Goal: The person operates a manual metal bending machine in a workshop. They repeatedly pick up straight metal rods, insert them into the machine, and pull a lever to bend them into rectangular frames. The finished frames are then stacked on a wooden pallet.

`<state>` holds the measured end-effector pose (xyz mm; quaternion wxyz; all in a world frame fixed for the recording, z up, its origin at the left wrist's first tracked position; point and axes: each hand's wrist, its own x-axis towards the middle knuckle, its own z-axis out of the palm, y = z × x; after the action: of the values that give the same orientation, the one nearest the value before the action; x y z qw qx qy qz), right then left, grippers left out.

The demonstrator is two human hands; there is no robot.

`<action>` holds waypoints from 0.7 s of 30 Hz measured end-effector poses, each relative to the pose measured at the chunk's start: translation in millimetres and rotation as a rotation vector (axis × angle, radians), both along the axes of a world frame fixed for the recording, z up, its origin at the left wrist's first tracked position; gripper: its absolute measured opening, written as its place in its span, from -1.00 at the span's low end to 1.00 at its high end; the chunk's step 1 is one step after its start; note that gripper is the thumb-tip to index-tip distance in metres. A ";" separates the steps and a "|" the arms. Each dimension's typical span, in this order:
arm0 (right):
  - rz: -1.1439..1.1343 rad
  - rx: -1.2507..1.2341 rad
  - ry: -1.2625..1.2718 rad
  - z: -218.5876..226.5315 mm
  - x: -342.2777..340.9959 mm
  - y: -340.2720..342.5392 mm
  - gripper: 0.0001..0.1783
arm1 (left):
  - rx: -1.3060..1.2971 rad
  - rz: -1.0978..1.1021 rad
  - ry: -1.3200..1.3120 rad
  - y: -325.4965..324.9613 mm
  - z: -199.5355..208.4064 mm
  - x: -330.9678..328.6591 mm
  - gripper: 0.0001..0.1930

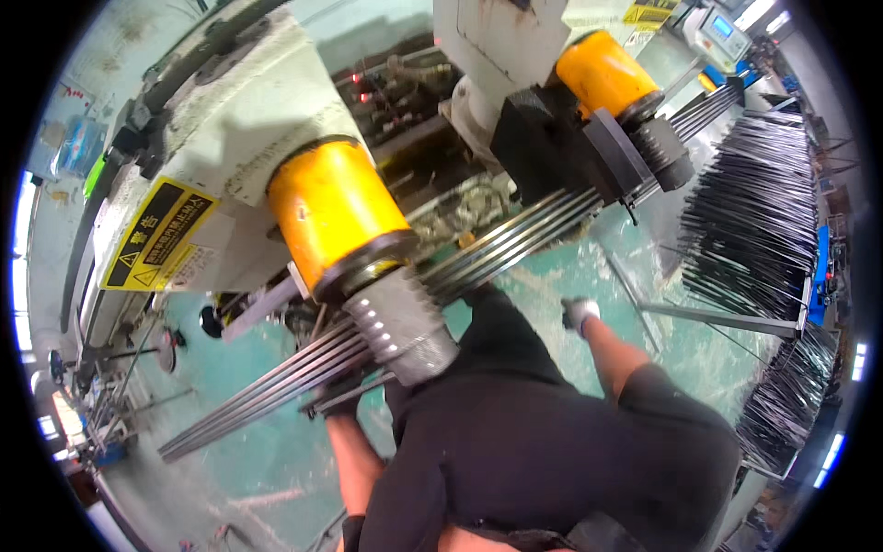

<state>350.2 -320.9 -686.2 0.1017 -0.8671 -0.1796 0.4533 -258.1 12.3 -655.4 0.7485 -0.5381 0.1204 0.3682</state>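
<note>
My left hand (341,403), in a dark glove, is below the near grey ribbed cylinder and seems closed round a thin metal rod (372,385). That rod lies close to a row of long metal bars (267,391), which passes under the cylinder. The hand's fingers are partly hidden. Out to the right, away from the bars, my right hand (580,314) wears a white glove with dark fingers. Its fingers look apart, with nothing visible in them. The near grey ribbed cylinder (401,325) sits beneath a yellow cylinder (340,213) in front of my body.
Farther right stands a second yellow cylinder (607,75) with a black block (543,143). The pale machine body (244,120) bears a yellow and black warning sign (158,235). Many thin dark rods (750,212) lie on a metal rack (722,317) at right. The floor (230,478) is green.
</note>
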 end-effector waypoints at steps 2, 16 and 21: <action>-0.587 0.182 0.250 19.7 24.1 23.7 -0.71 | -0.006 -0.026 -0.059 -14.0 11.7 57.3 -0.66; -1.024 0.169 0.459 10.8 -16.6 -142.6 -0.63 | -0.651 0.281 -0.848 -25.9 98.6 101.2 -0.62; -1.012 0.252 0.347 31.6 -20.3 -149.3 -0.67 | 0.516 -0.186 0.516 -32.9 81.6 55.3 -0.69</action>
<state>329.8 -470.2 -654.6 0.4383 -0.7387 0.2263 0.4593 -202.8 -20.6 -573.9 0.8349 -0.2083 0.2567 0.4402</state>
